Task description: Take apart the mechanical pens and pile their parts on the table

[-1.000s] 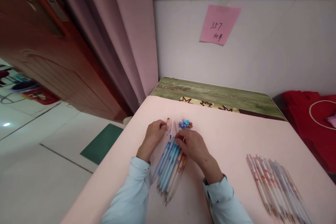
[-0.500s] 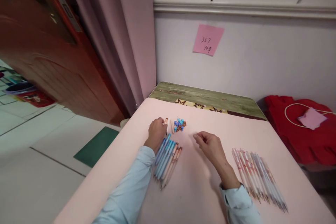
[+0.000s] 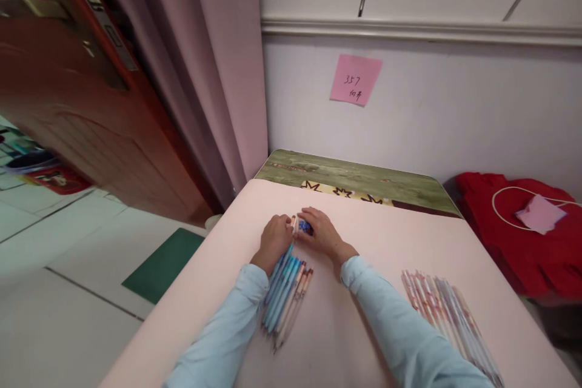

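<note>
My left hand (image 3: 274, 239) is closed, its fingertips on a pale pen piece (image 3: 293, 219) with an orange-brown end. Just right of it my right hand (image 3: 322, 233) curves over a small pile of blue and brown pen parts (image 3: 305, 228), thumb and fingers apart. Most of that pile is hidden beneath the fingers. Below my hands lies a bundle of pens (image 3: 286, 294) in blue, light blue and pale pink with brown ends, side by side with tips toward me. Part of the bundle is covered by my left wrist.
A second row of pens (image 3: 439, 303), pinkish and grey, lies at the table's right, partly behind my right sleeve. The pale tabletop (image 3: 373, 254) meets a green wood-look strip (image 3: 354, 173) by the wall. A red cloth (image 3: 491, 236) hangs at the right; a door (image 3: 113, 127) stands left.
My right hand has moved left and forward, from bare table to the pile of small parts. My left hand stays by the pale pen piece. The view has tipped slightly upward.
</note>
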The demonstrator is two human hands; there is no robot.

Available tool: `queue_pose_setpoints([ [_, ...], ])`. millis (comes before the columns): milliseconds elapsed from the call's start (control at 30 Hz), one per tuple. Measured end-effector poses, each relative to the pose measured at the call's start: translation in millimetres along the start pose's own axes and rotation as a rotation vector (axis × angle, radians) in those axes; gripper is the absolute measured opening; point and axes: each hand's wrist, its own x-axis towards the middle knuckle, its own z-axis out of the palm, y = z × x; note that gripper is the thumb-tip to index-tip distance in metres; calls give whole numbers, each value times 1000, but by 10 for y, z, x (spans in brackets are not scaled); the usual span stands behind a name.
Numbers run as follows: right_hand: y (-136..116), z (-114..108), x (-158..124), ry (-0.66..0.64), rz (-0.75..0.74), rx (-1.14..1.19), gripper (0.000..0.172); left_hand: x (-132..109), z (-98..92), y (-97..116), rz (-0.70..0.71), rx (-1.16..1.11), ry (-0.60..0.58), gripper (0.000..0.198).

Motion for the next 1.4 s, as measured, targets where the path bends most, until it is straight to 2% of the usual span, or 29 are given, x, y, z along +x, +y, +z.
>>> queue_pose_setpoints([
  [100, 29, 47, -63, 4, -29, 19, 46, -32, 16, 80, 22, -39, -48, 24],
  [200, 42, -28, -216, 32, -3, 39, 37, -70, 31, 170, 75, -87, -99, 21],
  [300, 48, -106, -331, 43, 34, 51, 40, -77, 31, 210, 87, -98, -108, 21],
  [400, 48, -147, -365, 68, 90, 89, 42, -49, 15, 181, 48, -65, -82, 25],
  [600, -19, -324, -461, 175, 203, 165, 27, 5, -15, 105, 59, -76, -87, 27],
  [800, -258, -594, -956, 216, 360, 281, 25, -15, -124, -16, 45, -129, -77, 26],
  [900, -411, -681, -1276, 203, 443, 340, 28, -200, -230, -181, -3, -132, -56, 22],
  [1000, -530, -727, -1534, 210, 511, 356, 31, -529, -298, -335, -64, -114, -61, 9],
  [1067, -590, -733, -1639, 194, 546, 367, 34, -758, -307, -388, -105, -105, -81, 9],
  [1200, -696, -717, -1679, 158, 548, 387, 36, -1039, -287, -371, -212, -95, -147, 17],
  [1400, -863, -676, -1552, 115, 486, 393, 34, -1124, -251, -296, -295, -65, -107, 14],
])
